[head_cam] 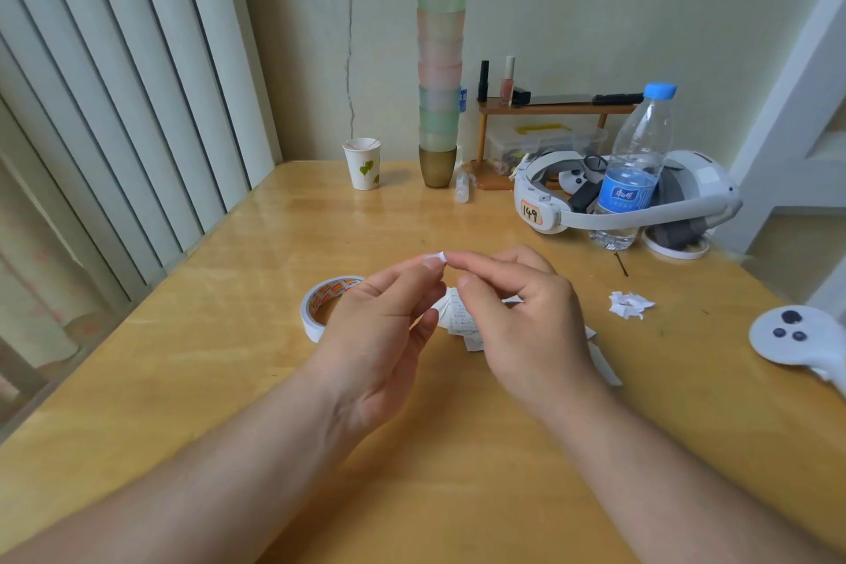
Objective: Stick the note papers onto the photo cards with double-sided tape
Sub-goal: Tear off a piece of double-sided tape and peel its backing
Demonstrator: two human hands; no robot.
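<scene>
Two hands, left hand [384, 325] and right hand [517, 311], pinch small white tape scrap [435, 260].

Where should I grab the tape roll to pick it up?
Grip the tape roll by its left rim, one finger inside the open core and the thumb on the outer white band. It seems to lie flat with the hole facing up, and the left hand covers its right side, so coming from above on the left looks easiest.

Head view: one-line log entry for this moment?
left hand: pinches tape piece | right hand: pinches it too | tape roll: on table | scraps: right
</scene>
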